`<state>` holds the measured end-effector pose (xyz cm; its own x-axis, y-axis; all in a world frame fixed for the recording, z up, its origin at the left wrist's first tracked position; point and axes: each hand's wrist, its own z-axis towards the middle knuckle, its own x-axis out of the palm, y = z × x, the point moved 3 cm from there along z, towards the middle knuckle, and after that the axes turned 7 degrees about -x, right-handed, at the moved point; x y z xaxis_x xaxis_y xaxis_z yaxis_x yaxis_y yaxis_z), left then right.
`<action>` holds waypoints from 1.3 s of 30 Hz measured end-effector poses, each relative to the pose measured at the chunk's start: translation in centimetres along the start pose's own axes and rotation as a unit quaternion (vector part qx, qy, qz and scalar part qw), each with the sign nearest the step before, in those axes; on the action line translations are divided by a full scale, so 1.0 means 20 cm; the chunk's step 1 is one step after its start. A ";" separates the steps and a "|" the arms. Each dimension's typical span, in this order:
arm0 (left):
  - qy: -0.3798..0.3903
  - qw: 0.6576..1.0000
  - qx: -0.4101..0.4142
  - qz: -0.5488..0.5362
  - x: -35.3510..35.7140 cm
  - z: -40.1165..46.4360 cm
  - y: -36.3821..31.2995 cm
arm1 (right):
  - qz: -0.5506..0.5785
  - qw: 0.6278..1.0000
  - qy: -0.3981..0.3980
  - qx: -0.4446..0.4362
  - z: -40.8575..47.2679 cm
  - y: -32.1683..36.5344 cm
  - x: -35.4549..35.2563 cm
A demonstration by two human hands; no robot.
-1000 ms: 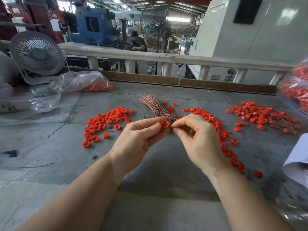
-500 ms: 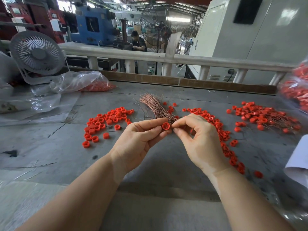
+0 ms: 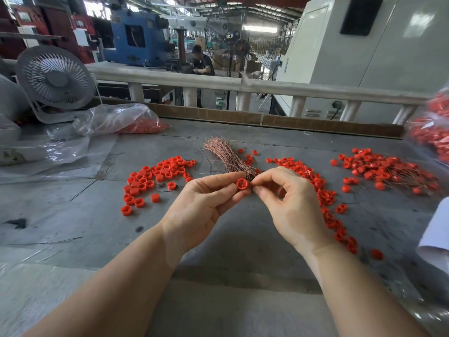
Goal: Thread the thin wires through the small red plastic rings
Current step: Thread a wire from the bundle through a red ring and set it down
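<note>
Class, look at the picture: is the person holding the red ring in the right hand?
No, the red ring is pinched by the left hand; the right hand pinches beside it.

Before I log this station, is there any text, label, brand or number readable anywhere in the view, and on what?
No text can be read anywhere in this view.
White placards on the red machinery at far left: too blurred to read.
Blue machine: no legible marking.
Beige cabinet with its dark panel: no visible lettering.
Red ring pinched in the left hand, by the right hand: no print.
</note>
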<state>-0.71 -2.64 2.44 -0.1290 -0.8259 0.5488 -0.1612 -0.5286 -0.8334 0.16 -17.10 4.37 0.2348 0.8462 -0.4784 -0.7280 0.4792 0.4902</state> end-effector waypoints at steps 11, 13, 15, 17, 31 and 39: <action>0.016 1.000 -0.011 0.001 0.01 -0.01 0.00 | 0.027 0.999 0.004 0.020 0.00 0.00 0.00; 0.016 1.000 -0.019 -0.003 0.01 -0.01 0.00 | 0.029 0.999 0.005 0.018 0.00 0.00 0.01; 0.018 0.999 -0.031 -0.006 0.02 -0.01 0.01 | 0.032 0.999 0.005 0.015 0.00 0.00 0.01; 0.019 0.999 -0.039 -0.009 0.02 -0.01 0.02 | 0.033 0.999 0.005 0.013 0.00 0.00 0.01; 0.025 0.999 -0.032 0.022 0.01 -0.01 0.02 | 0.029 1.000 -0.001 0.010 0.00 0.00 0.00; 0.023 0.999 -0.032 -0.008 0.02 0.00 0.02 | 0.024 1.000 -0.005 0.005 0.00 0.00 0.00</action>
<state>-0.89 -3.16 2.40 -0.1707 -0.8070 0.5653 -0.2248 -0.5267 -0.8198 0.20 -17.06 4.29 0.2052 0.8707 -0.4470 -0.7317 0.4398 0.5208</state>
